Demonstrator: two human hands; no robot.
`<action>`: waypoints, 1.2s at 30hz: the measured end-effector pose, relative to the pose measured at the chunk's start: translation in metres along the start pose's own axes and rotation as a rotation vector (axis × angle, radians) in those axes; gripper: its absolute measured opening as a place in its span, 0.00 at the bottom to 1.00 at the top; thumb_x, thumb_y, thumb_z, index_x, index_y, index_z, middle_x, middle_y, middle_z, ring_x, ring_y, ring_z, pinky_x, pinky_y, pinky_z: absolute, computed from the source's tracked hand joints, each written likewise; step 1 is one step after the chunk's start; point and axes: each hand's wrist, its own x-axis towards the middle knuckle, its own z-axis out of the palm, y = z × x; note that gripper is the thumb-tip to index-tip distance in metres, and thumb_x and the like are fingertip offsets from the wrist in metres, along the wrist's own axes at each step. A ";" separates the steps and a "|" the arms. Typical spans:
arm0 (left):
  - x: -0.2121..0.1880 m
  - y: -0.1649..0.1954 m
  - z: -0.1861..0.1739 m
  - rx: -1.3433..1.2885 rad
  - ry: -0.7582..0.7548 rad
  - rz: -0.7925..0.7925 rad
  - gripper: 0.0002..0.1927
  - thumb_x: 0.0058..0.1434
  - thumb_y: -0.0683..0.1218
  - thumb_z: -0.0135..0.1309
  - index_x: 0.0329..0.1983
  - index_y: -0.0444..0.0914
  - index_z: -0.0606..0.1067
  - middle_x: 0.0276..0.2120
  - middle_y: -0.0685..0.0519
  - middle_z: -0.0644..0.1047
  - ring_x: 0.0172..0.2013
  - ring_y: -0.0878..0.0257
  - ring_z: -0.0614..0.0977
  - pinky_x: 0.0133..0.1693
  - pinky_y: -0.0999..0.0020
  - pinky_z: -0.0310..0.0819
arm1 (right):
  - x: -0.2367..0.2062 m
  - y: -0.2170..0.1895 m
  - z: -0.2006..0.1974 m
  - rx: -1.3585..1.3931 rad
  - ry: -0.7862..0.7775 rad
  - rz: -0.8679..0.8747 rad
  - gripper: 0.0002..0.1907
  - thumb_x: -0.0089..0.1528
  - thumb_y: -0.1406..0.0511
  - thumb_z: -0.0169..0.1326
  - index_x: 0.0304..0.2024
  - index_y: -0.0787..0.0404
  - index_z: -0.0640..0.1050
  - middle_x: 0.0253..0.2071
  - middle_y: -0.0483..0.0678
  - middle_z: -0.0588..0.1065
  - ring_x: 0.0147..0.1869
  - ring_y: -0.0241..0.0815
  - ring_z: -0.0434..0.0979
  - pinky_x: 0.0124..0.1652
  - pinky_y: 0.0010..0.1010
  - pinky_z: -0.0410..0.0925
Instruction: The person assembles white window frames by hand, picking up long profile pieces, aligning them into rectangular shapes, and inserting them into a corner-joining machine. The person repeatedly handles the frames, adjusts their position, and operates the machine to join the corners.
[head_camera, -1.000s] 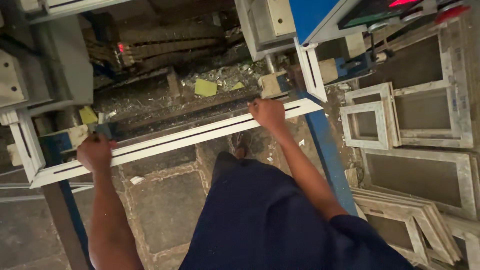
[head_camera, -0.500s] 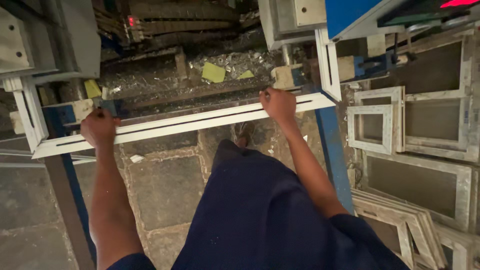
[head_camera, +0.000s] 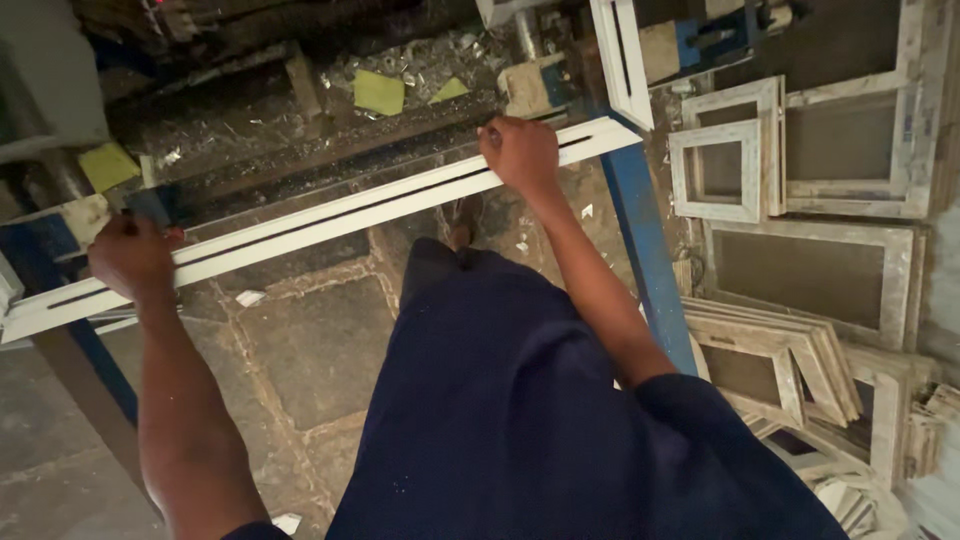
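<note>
A long white plastic frame profile (head_camera: 330, 215) lies slanted across a blue metal stand (head_camera: 640, 230), low at the left and higher at the right. My left hand (head_camera: 133, 258) grips the profile near its left end. My right hand (head_camera: 520, 155) is closed over the profile near its right end. Both arms are stretched out over my dark blue clothing (head_camera: 520, 400). A second white frame piece (head_camera: 620, 60) stands at the right end of the profile.
Behind the profile runs a dark machine bed (head_camera: 300, 110) strewn with shavings and yellow-green scraps (head_camera: 380, 92). Several white window frames (head_camera: 800, 160) lean and lie stacked at the right. A stone slab floor (head_camera: 320, 340) lies below.
The view has tipped downward and nearer. Both hands stay on the profile, which has shifted slightly toward me and to the right.
</note>
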 end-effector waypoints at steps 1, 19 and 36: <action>0.001 0.001 -0.001 0.025 0.012 0.005 0.11 0.62 0.45 0.54 0.35 0.36 0.84 0.27 0.44 0.82 0.26 0.50 0.83 0.31 0.55 0.76 | 0.000 -0.001 -0.001 0.011 0.005 -0.001 0.14 0.63 0.57 0.58 0.27 0.57 0.79 0.25 0.51 0.79 0.28 0.56 0.79 0.31 0.46 0.70; 0.000 0.010 -0.006 0.053 -0.010 -0.016 0.10 0.63 0.43 0.54 0.31 0.34 0.83 0.23 0.45 0.80 0.22 0.53 0.80 0.29 0.55 0.73 | -0.001 -0.007 -0.010 0.058 0.049 -0.032 0.10 0.63 0.60 0.59 0.31 0.60 0.82 0.26 0.50 0.78 0.28 0.52 0.79 0.31 0.42 0.69; 0.002 0.006 -0.005 0.012 0.033 -0.016 0.11 0.64 0.46 0.57 0.34 0.35 0.84 0.26 0.43 0.81 0.26 0.46 0.83 0.31 0.52 0.76 | 0.000 -0.011 -0.008 0.039 0.043 0.003 0.13 0.63 0.60 0.59 0.27 0.59 0.79 0.25 0.50 0.77 0.29 0.54 0.78 0.30 0.44 0.68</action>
